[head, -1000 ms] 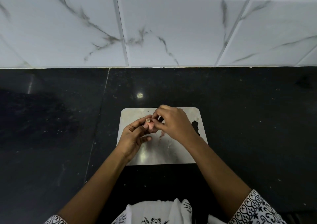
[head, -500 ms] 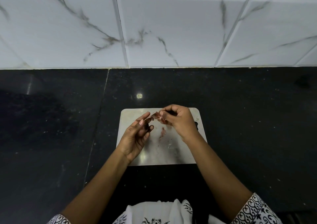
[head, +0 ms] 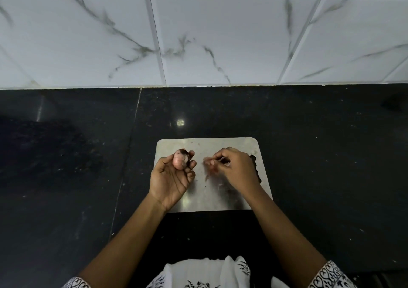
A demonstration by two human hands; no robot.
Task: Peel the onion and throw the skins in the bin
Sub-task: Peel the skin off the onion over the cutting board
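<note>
A small pinkish onion [head: 180,160] with a dark tip sits in the curled fingers of my left hand [head: 171,179], palm up, above the left side of the steel chopping board [head: 205,196]. To its right, my right hand [head: 237,168] pinches a thin pale piece of onion skin [head: 208,161] at its fingertips, low over the board. Loose bits of skin [head: 218,185] lie on the board below that hand. No bin is in view.
The board lies on a black stone counter [head: 320,166], which meets a white marbled tile wall [head: 220,44] at the back. A seam [head: 125,161] runs through the counter left of the board. My white patterned clothing [head: 205,274] shows at the bottom edge.
My hands were together over the board, peeling. They have drawn apart: the left keeps the onion and has turned palm up, the right has pulled away to the right with a strip of skin.
</note>
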